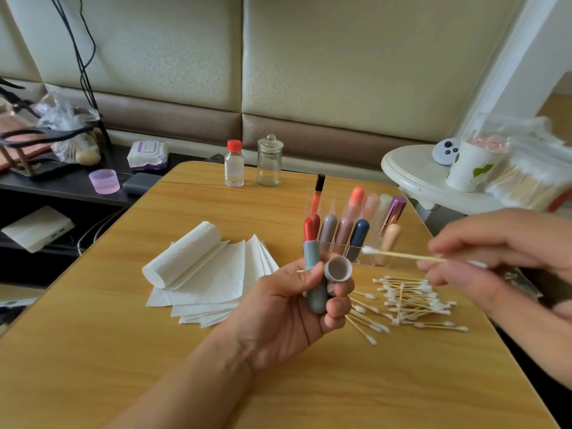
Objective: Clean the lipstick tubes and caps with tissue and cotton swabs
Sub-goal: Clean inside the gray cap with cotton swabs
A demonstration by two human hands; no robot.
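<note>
My left hand (288, 308) grips an open grey-blue lipstick tube (315, 283) with its red stick raised, and holds the tube's cap (338, 268) between the fingers, its open mouth turned toward me. My right hand (495, 258) pinches a wooden cotton swab (402, 254) whose white tip points left, a short way from the cap. A pile of cotton swabs (411, 301) lies on the wooden table (154, 351) under my right hand. Folded tissue sheets and a tissue roll (204, 274) lie left of my left hand.
A clear organiser (356, 230) holds several capped lipsticks behind my hands. A small red-capped bottle (234, 164) and a glass jar (270, 161) stand at the table's far edge. A white side table (411, 171) at right carries a paper cup and bagged swabs.
</note>
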